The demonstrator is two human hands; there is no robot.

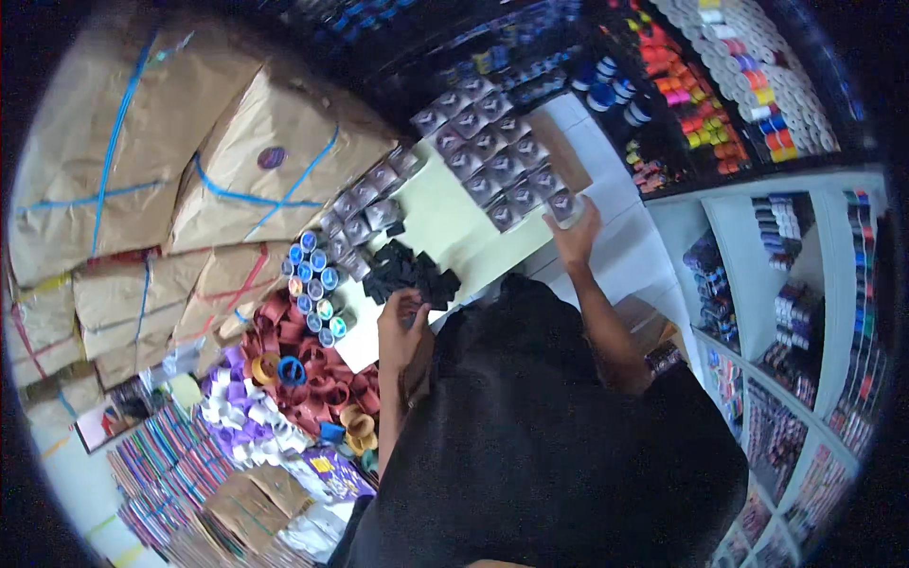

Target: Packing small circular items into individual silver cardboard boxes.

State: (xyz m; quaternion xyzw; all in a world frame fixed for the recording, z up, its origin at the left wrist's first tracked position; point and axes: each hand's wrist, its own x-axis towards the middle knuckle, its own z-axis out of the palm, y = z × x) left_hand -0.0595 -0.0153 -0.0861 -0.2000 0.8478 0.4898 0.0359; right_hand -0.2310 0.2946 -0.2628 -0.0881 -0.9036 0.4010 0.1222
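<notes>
My right hand (576, 241) grips a small purplish-grey pack (564, 206) between thumb and fingers. This pack sits at the near right corner of a block of similar packs (485, 156), set in rows on a pale yellow-green table (421, 204). At the table's near side lies a heap of small black pieces (402, 270); their exact kind is too small to tell. My left hand (404, 325) is at the near edge of this heap, its thumb and fingers closed together. Whatever they pinch is hidden.
More similar packs (360, 213) and several spools with shiny round ends (312, 284) line the table's left side. Paper-wrapped bundles (270, 156) are stacked at left, above reddish-brown rings (327, 393). Shelves of thread (786, 275) stand at right. A black garment covers the lower middle.
</notes>
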